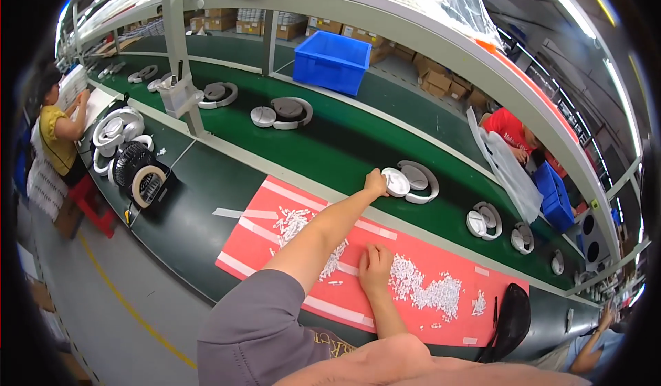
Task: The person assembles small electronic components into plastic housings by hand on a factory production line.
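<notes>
My left hand reaches across to the green conveyor belt, its fingers closed on the near edge of a white ear cup. The cup belongs to a pair of white and grey headphones lying on the belt. Closer to me, my right hand rests on a red mat with its fingers curled down; whatever they may pinch is hidden. On either side of it lie piles of small white parts: longer pieces to the left, shorter ones to the right.
Several more headphones sit along the belt. A blue bin stands beyond it, and a metal post rises at its near side. A black fan stands on the left table. Co-workers sit at left and far right.
</notes>
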{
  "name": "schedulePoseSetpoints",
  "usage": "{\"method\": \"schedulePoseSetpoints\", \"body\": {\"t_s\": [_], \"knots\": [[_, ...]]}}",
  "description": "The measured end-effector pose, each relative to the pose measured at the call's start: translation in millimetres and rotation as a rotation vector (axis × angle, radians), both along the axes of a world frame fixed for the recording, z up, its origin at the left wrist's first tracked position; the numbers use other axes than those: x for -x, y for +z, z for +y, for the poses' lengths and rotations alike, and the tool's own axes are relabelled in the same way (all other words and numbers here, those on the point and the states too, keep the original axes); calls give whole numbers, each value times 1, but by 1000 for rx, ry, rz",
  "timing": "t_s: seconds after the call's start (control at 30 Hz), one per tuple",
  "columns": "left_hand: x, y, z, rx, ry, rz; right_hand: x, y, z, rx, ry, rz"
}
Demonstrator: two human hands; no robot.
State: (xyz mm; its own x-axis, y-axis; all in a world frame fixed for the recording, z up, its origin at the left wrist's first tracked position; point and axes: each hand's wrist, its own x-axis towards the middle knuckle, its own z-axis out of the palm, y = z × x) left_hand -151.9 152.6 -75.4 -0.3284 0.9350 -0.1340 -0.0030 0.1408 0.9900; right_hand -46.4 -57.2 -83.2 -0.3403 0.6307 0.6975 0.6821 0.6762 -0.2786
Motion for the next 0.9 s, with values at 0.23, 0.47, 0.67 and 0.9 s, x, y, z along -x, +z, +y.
{"method": "schedulePoseSetpoints", "body": {"t_s": [0.23,0.47,0.67,0.9], "knots": [[72,22,101,-66,195,1328,-26,0,61,21,-30,18],[197,-16,106,-99,185,1846,-73,2,105,73,19,72],[102,5,40,-441,-267,1355,-82,7,85,49,-119,322],[0,53,-116,-1234,-992,1184,-119,42,62,926,104,1560]]}}
